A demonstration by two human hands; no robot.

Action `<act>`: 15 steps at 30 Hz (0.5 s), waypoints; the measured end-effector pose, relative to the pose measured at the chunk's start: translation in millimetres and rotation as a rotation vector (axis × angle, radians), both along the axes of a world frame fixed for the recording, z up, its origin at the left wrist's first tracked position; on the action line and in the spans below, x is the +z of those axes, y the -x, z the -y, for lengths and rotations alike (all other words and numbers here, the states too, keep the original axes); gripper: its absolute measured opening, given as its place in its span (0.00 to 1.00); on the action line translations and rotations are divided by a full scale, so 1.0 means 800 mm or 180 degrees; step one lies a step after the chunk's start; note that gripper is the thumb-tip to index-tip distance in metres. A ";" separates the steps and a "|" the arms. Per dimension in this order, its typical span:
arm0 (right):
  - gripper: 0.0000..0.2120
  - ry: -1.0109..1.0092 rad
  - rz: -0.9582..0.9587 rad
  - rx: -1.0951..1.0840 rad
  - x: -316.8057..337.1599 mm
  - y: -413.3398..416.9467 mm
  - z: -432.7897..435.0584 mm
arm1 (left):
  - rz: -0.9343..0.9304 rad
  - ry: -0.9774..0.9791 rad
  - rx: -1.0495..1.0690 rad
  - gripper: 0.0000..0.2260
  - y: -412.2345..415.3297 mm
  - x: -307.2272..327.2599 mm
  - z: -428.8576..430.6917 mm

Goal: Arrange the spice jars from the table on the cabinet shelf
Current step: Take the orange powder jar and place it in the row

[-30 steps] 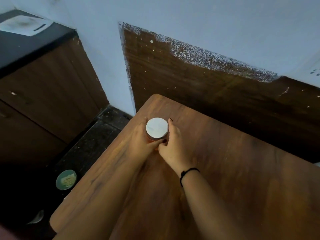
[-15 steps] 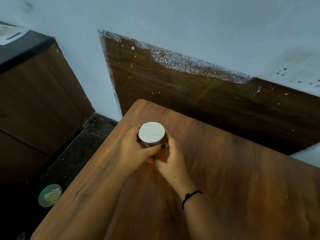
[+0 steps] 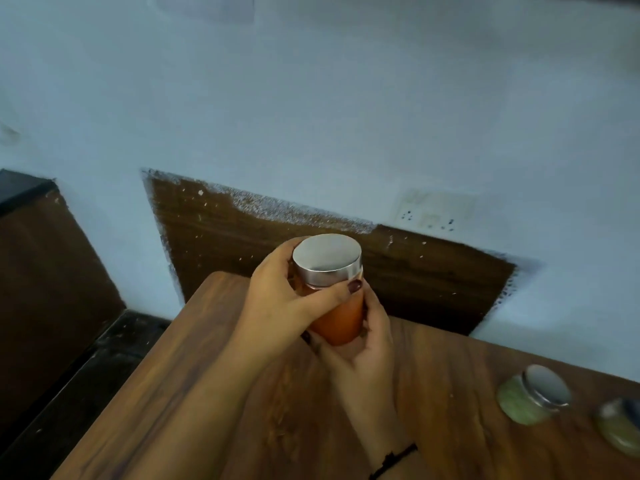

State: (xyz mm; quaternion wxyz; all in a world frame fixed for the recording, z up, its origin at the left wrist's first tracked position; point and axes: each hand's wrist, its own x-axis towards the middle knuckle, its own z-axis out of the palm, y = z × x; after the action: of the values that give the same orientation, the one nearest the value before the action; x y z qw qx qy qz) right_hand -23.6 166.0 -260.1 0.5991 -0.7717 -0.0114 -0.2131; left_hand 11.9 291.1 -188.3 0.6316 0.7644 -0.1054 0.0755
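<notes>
A glass spice jar (image 3: pixel 341 317) filled with orange-red powder and topped with a silver lid is held up above the wooden table (image 3: pixel 194 393). My left hand (image 3: pixel 280 303) wraps its upper side, thumb under the lid. My right hand (image 3: pixel 363 355) cups its base from below. Two more silver-lidded jars rest on the table at the right: a pale green one (image 3: pixel 530 396) and a darker yellowish one (image 3: pixel 620 427), partly cut off by the frame edge.
A pale blue wall (image 3: pixel 311 98) with a dark wood panel (image 3: pixel 415 282) rises behind the table. A dark brown cabinet side (image 3: pixel 45 289) stands at the left, with dark floor (image 3: pixel 86 375) between it and the table. A wall socket (image 3: pixel 429 213) sits above the panel.
Both hands have lifted the orange jar off the table and higher. The view has tilted up and right, bringing the two other jars into sight.
</notes>
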 end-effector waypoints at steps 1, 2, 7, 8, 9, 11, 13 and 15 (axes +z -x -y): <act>0.42 0.0066 0.0072 -0.0068 0.016 0.007 0.009 | 0.0028 0.0096 -0.0064 0.25 0.005 0.014 0.007; 0.43 0.0094 0.0144 -0.0121 0.031 0.013 0.016 | 0.0048 0.0188 -0.0142 0.25 0.011 0.028 0.013; 0.42 -0.0630 0.0344 0.0092 0.110 0.050 0.050 | 0.0166 0.0739 -0.0664 0.26 0.045 0.090 0.041; 0.42 -0.0683 0.0362 0.0145 0.125 0.059 0.055 | 0.0218 0.0851 -0.0715 0.22 0.053 0.100 0.046; 0.42 -0.0720 0.0392 0.0188 0.139 0.067 0.060 | 0.0259 0.0961 -0.0741 0.19 0.060 0.110 0.051; 0.44 -0.0865 0.0453 0.0305 0.166 0.080 0.070 | 0.0277 0.1114 -0.0793 0.14 0.075 0.129 0.063; 0.45 -0.1150 0.0466 0.0494 0.190 0.092 0.079 | 0.0336 0.1102 -0.0905 0.14 0.088 0.143 0.075; 0.47 -0.1457 0.0480 0.0659 0.210 0.104 0.088 | 0.0464 0.1057 -0.0998 0.17 0.102 0.160 0.087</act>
State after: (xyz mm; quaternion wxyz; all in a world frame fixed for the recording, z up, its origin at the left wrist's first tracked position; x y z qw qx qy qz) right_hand -106.4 95.4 -92.5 0.7742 -0.5927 -0.0865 -0.2046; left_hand -70.0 221.3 -60.6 0.7434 0.6168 -0.2542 0.0477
